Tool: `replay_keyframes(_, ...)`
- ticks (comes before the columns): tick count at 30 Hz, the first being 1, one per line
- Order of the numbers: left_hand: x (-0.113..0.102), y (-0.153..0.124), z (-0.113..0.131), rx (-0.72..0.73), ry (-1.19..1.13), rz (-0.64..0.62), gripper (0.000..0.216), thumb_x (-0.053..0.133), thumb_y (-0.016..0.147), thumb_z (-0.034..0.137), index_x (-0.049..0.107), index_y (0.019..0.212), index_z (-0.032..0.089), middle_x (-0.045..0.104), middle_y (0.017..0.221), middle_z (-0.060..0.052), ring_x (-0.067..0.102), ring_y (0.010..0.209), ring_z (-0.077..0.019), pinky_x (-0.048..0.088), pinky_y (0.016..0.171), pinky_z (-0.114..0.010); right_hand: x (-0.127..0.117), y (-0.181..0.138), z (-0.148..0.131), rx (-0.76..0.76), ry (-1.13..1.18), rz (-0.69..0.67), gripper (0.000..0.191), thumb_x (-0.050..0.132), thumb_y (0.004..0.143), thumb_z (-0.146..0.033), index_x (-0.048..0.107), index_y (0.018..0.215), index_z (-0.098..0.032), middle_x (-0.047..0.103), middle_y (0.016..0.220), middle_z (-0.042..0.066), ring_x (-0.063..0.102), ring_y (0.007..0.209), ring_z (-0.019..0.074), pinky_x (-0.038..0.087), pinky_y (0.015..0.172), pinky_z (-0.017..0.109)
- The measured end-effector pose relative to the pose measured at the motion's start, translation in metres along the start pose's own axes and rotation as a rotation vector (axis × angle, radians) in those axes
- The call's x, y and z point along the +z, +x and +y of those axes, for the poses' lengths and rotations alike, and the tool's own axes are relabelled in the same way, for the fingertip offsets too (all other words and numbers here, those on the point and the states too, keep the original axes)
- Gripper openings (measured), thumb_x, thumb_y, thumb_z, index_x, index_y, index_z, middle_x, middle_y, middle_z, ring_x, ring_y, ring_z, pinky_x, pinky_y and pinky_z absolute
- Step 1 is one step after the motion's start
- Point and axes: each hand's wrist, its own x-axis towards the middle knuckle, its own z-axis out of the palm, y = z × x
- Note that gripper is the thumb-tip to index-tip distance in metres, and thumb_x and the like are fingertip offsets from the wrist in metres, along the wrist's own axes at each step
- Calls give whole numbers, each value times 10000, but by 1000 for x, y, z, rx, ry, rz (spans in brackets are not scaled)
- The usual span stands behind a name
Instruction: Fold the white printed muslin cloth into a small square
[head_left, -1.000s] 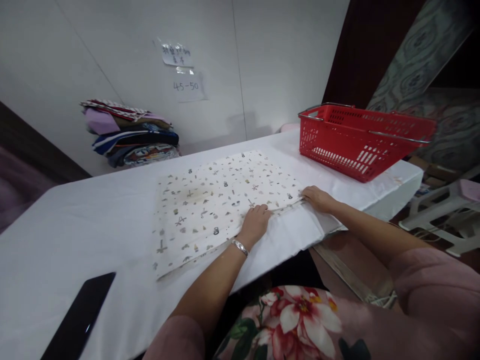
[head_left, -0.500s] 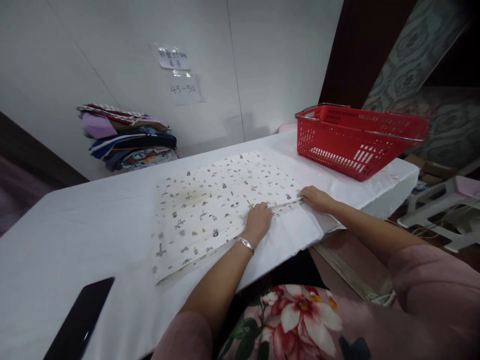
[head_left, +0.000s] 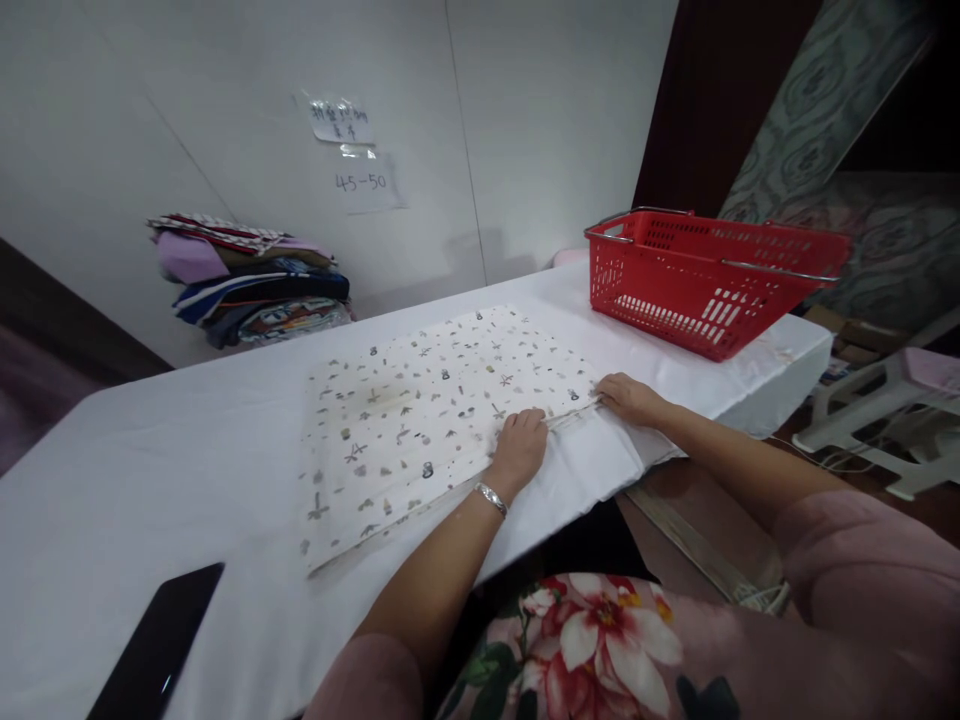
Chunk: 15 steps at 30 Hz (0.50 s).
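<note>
A folded white cloth (head_left: 420,410) with a small grey and brown print lies flat on the white-covered table. My left hand (head_left: 519,450), with a silver bracelet on its wrist, rests at the middle of the cloth's near edge, its fingers curled over the fabric. At the near right corner, my right hand (head_left: 630,398) pinches the same edge between thumb and fingers. The layers along this edge lie close together. My thumbs are mostly hidden.
A red plastic basket (head_left: 667,290) with metal handles stands at the table's back right. Stacked folded clothes (head_left: 262,280) sit against the wall at the back left. A black phone (head_left: 161,640) lies near the front left. Beyond the table's right end is a white stool (head_left: 870,400).
Both hands keep their places on the cloth's near edge, with only slight finger movement. The whole view has shifted a little.
</note>
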Motion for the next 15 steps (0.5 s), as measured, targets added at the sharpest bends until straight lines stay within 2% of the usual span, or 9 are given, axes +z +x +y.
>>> replay_keyframes(5,4,-2,0,-1,3,-67,206,378,919,94,568,884,163,588,977,-71,503,926,-207,378,831,-350,-1,-1,-6,22,-60,20,247,440,866,-191,622,1031,-210,644,1023,93,564,980,230,463,843,363)
replay_keyframes(10,8,-1,-2,-56,-8,-51,190,386,924,118,560,864,166,588,889,-69,514,861,-204,385,808,-355,-4,-3,-18,49,-113,18,228,446,868,-158,624,1010,-174,652,1040,118,576,979,248,446,846,379)
replay_keyframes(15,9,-1,2,-75,32,-45,179,403,915,117,556,842,174,589,872,-64,520,838,-203,401,780,-353,1,0,-33,-89,-58,152,222,445,876,-160,627,1002,-182,649,1078,109,565,1023,252,444,881,423)
